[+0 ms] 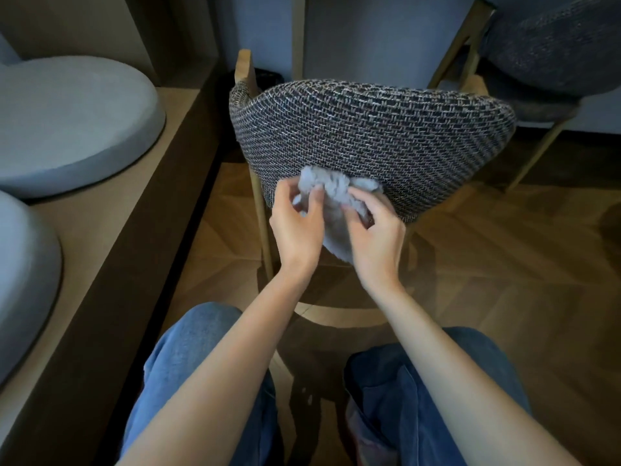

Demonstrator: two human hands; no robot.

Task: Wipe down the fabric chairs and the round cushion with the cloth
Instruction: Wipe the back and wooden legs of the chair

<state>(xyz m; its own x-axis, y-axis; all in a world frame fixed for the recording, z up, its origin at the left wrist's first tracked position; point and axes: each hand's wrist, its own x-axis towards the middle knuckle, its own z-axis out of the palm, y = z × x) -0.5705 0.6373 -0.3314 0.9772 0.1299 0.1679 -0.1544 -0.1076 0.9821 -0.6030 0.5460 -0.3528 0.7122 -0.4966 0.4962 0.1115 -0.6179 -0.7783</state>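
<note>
A chair with a dark woven fabric back (376, 136) and light wooden legs stands right in front of me, its back facing me. A fluffy pale grey cloth (334, 203) is bunched up against the lower part of that back. My left hand (297, 223) pinches the cloth's left side with thumb and fingers. My right hand (376, 230) grips its right side with curled fingers. A second fabric chair (554, 45) stands at the upper right. A round pale blue cushion (67, 126) lies on the bench at the left.
A wooden bench (141, 210) runs along the left, with another pale cushion (23, 280) on its near end. The floor (504, 264) is herringbone wood. My legs in blue jeans fill the bottom of the view.
</note>
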